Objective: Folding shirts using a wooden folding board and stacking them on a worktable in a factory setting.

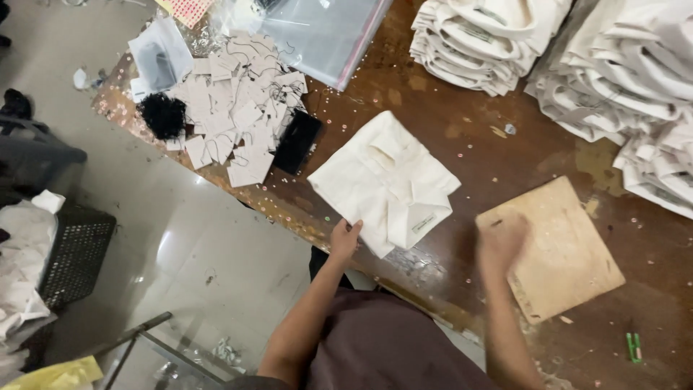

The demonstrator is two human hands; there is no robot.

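The left hand (343,238) pinches the near corner of a folded cream shirt (386,180) lying flat on the brown tabletop (498,155), while the right hand (502,238) — blurred, so I cannot tell how far open it is — rests on a square board (559,249) just beside it. To handle this well, keep the shirt's folds flat and the board square to its edges — a firm corner pinch seems enough. Stacks of folded shirts (484,43), a heap of paper tags (238,108) and a plastic bag (325,36) crowd the far side; a shiny tiled floor (195,245) lies below.
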